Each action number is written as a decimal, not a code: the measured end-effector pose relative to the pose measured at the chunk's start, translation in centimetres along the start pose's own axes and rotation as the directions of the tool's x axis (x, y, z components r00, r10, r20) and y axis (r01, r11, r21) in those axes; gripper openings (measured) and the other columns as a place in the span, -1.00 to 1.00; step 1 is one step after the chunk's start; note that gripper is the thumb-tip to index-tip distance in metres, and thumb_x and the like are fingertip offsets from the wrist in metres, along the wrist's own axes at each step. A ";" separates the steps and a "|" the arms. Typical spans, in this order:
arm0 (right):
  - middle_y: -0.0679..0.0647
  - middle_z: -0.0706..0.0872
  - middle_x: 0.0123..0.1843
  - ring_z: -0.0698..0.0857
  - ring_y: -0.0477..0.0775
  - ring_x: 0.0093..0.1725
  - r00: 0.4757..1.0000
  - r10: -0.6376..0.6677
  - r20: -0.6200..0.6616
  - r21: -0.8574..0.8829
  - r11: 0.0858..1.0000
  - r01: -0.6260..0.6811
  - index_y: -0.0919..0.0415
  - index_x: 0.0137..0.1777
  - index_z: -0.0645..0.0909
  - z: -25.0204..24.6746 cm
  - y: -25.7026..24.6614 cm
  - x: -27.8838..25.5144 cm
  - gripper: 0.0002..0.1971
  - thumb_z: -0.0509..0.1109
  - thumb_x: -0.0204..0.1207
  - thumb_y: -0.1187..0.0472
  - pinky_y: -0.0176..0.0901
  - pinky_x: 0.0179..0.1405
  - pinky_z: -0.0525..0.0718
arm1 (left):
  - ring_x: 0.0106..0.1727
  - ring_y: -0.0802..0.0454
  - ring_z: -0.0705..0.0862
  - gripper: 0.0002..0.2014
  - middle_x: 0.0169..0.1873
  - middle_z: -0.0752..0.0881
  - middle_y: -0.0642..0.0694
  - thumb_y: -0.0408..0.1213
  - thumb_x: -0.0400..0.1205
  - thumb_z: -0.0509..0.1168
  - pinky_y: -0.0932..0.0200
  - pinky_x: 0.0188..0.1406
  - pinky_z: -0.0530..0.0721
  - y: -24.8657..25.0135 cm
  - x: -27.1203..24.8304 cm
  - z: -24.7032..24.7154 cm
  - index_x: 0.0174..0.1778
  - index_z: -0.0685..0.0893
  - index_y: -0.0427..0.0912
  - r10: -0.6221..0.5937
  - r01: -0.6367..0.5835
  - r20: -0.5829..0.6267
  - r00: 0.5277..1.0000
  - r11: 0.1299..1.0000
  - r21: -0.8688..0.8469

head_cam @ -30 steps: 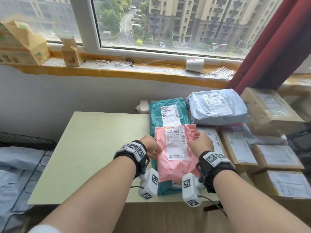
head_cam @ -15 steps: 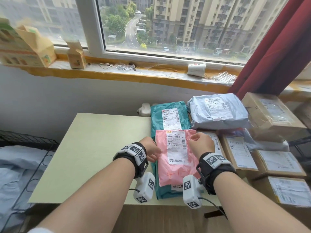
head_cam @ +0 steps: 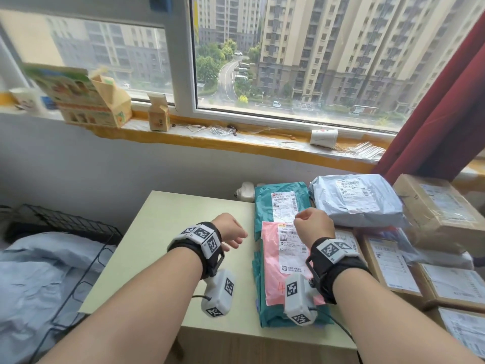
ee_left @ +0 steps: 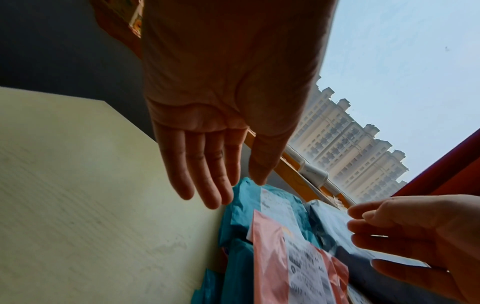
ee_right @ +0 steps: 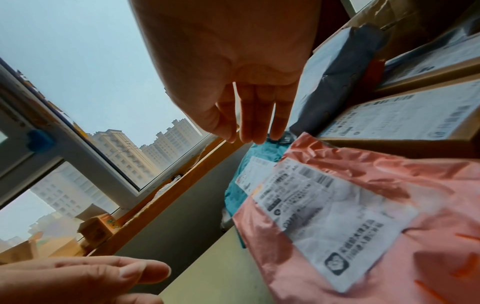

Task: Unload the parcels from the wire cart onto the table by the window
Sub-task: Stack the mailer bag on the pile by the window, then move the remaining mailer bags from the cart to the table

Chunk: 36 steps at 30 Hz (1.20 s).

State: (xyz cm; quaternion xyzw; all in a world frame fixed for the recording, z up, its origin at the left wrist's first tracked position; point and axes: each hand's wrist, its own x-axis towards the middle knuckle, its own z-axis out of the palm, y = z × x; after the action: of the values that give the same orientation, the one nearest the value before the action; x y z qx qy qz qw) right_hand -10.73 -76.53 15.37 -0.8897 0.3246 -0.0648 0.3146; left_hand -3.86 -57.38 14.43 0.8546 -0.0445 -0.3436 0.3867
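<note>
Both hands hovering empty over the table by the window.

From the left: the wire cart (head_cam: 65,227) is sitting beside the table (head_cam: 168,232), a grey bag lying in it. The left hand (head_cam: 231,229) is hanging over bare tabletop, fingers (ee_left: 202,170) straight and loose, gripping nothing. The pink parcel (head_cam: 278,261) is lying on the teal parcel (head_cam: 265,206) near the table's front edge. The right hand (head_cam: 313,225) is hovering above both, fingers (ee_right: 257,115) relaxed, empty. Cardboard boxes (head_cam: 393,261) are crowding the right side.

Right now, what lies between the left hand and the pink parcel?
Only bare table between left hand and pink parcel; the head view shows it.
</note>
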 end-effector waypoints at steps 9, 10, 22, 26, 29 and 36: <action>0.10 0.77 0.06 0.68 0.15 0.10 0.987 -0.154 0.055 0.021 0.988 0.153 0.12 -0.01 0.73 2.7 -6.9 -2.0 -0.81 0.29 0.50 0.25 -0.15 0.11 0.56 | -0.10 0.00 0.74 -0.78 -0.13 0.72 -0.09 -0.26 0.66 0.26 0.06 0.03 0.70 -3.8 -3.8 -6.5 0.18 0.64 -0.23 -0.025 0.016 -0.147 0.989 0.998 -0.061; 0.11 0.77 0.06 0.68 0.16 0.10 0.983 -0.173 0.066 0.023 0.985 0.172 0.12 -0.02 0.72 3.2 -7.7 -2.2 -0.81 0.29 0.50 0.26 -0.15 0.11 0.57 | -0.10 0.00 0.74 -0.78 -0.13 0.73 -0.09 -0.26 0.66 0.26 0.08 0.01 0.70 -4.4 -4.2 -7.3 0.18 0.64 -0.23 -0.032 0.021 -0.165 0.986 0.997 -0.071; 0.08 0.79 -0.02 0.68 0.12 -0.01 0.890 -0.395 0.228 0.063 0.918 0.392 0.11 -0.07 0.76 12.3 -18.8 -8.6 -0.81 0.30 0.48 0.27 -0.16 0.01 0.61 | -0.31 0.09 0.65 -0.88 -0.31 0.66 -0.02 -0.28 0.65 0.22 0.24 -0.29 0.56 -15.3 -11.1 -16.2 0.01 0.66 -0.16 -0.186 0.111 -0.354 0.916 0.969 -0.222; 0.08 0.78 0.00 0.67 0.13 0.00 0.852 -0.444 0.276 0.078 0.894 0.441 0.12 -0.04 0.76 15.4 -22.4 -11.3 -0.79 0.29 0.49 0.27 -0.17 0.00 0.57 | -0.43 0.09 0.50 -0.81 -0.36 0.59 -0.04 -0.33 0.68 0.20 0.26 -0.42 0.44 -19.0 -13.4 -19.0 -0.26 0.56 -0.09 -0.257 0.139 -0.383 0.887 0.940 -0.310; 0.10 0.80 0.01 0.70 0.17 0.04 0.820 -0.480 0.310 0.072 0.872 0.484 0.11 -0.05 0.77 18.0 -24.8 -13.2 -0.78 0.29 0.48 0.28 -0.15 0.05 0.60 | -0.42 0.14 0.50 -0.82 -0.32 0.59 -0.03 -0.33 0.70 0.18 0.31 -0.44 0.44 -22.2 -15.3 -21.0 -0.22 0.56 -0.10 -0.304 0.171 -0.399 0.865 0.926 -0.336; 0.08 0.79 0.07 0.69 0.14 0.07 0.726 -0.559 0.400 0.069 0.809 0.584 0.14 0.00 0.77 24.3 -29.9 -18.1 -0.76 0.26 0.52 0.26 -0.24 0.02 0.52 | -0.26 0.09 0.66 -0.83 -0.16 0.70 -0.09 -0.31 0.65 0.21 0.16 -0.15 0.65 -30.7 -19.4 -25.2 0.10 0.64 -0.20 -0.397 0.227 -0.457 0.796 0.895 -0.383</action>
State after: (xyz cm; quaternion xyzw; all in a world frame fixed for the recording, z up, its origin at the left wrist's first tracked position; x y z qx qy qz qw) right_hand -1.09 -35.11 15.71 -0.9490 -0.0351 0.0356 0.3114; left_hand -8.80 -13.48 15.65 0.8394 0.2601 -0.1598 0.4496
